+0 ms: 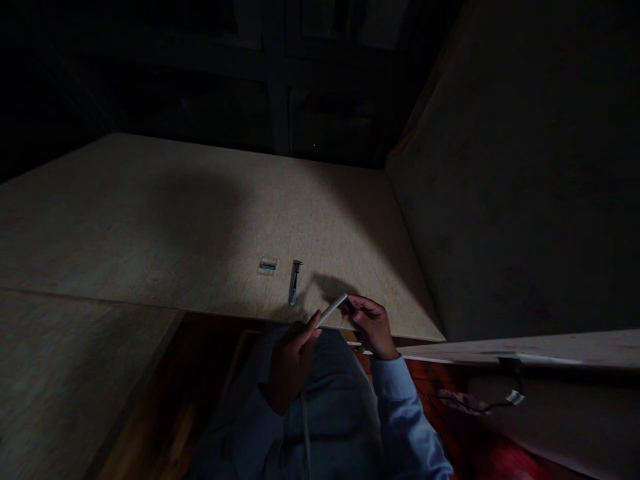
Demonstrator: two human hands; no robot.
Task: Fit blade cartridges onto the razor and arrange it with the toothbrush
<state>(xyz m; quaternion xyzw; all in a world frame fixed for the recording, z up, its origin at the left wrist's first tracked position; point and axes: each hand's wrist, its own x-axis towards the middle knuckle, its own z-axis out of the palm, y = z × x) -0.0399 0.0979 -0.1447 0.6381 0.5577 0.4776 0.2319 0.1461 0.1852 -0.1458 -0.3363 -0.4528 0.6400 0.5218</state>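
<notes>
Two bare hands meet over the near edge of a pale, mottled tabletop (300,207) in a dimly lit room, a slim, flat-looking white object (331,311) slanting between them. The left hand (291,363) has its lower end in a narrow pinch, thumb and fingers close together. The right hand (376,330), at the raised end, curls its fingers around a small dark piece (349,306); whether that piece is separate or joined to the white object cannot be told.

Just beyond the grip, a slender razor-like tool with a dark and silver handle and a short crosswise head (295,283) lies flat on the surface, head pointing away from the person, touched by neither hand. Beside it, farther left of the grip, rests a small clear plastic case with a teal strip inside (267,266), also out of hand.

As things stand, handling is underway: the white object is up off the tabletop and has not been set down, while the tool and the case lie unheld. How much is finished, and how much remains, the dim view does not show. Light blue sleeves (403,393) reach in from below the grip.
</notes>
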